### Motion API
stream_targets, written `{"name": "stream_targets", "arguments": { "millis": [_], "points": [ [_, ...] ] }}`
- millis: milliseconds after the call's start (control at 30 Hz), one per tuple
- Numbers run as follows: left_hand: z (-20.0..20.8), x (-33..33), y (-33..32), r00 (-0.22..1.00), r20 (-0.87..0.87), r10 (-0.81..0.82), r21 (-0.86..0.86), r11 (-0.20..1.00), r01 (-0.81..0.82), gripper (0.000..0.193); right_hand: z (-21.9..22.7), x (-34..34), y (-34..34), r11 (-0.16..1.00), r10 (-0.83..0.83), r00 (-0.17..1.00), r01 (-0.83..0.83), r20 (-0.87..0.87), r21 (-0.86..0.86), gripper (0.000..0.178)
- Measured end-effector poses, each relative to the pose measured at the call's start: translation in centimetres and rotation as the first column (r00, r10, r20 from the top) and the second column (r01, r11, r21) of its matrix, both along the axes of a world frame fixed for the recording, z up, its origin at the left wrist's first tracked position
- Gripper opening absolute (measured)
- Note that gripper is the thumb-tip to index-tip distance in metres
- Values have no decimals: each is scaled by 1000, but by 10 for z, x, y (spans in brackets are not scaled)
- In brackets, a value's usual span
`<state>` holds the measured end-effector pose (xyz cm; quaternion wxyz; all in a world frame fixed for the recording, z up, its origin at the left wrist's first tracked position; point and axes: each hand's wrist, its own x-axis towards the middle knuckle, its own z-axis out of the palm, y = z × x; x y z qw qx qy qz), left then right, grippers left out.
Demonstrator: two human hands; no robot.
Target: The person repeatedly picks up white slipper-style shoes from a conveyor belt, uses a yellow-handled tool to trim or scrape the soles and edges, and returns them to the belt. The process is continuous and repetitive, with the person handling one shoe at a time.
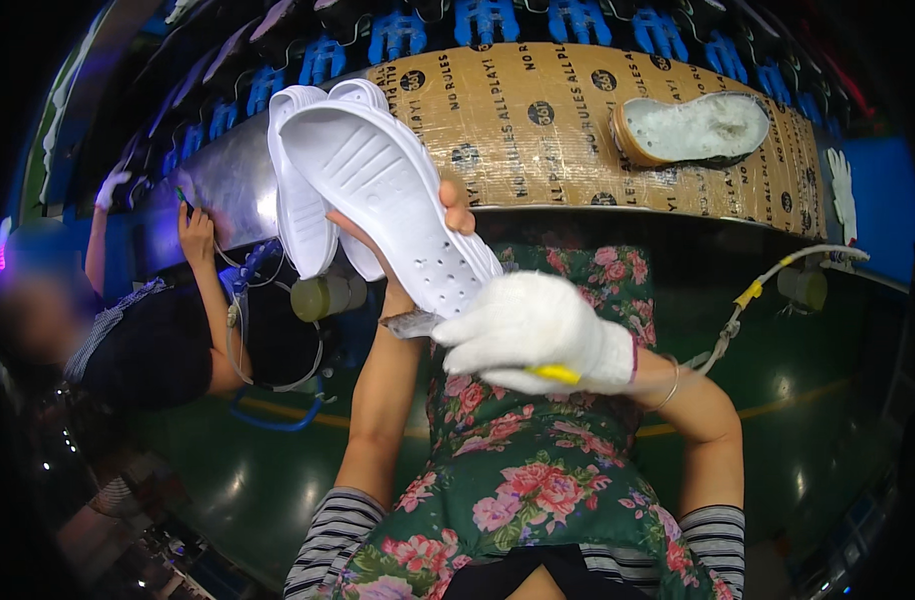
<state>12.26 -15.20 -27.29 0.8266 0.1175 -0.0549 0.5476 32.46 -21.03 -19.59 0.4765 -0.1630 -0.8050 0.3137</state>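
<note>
A white foam shoe (378,170) with ridges at its heel end and small holes toward the toe is tilted in front of me. My bare left hand (458,208) grips it from behind, fingers curled over its right edge. My right hand (533,330), in a white knit glove, is closed at the shoe's lower end. A yellow piece (553,374) shows under the palm, perhaps a tool handle; its kind is unclear. By the gloved fingertips a greyish, filmy strip (413,325) sticks out. Another white shoe (298,200) sits behind the first, partly hidden.
Printed cardboard (538,130) covers the bench; a tan-edged, shoe-shaped piece with a whitish top (693,130) lies there. Blue clamps (488,20) line the back. A hose (748,295) curves at right, near a hanging white glove (841,195). A co-worker's hand (196,235) is at left.
</note>
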Motion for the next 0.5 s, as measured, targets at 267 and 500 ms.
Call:
{"name": "stream_targets", "arguments": {
  "millis": [267,500],
  "points": [
    [9,0,27,999,-32,18,72,997,-16,127,5,-3,-12,1000,11,995,-13,102,11,30],
    [20,-5,40,975,-175,-137,67,986,151,132,6,0,-7,988,-142,970,126,196,93,31]
  ]
}}
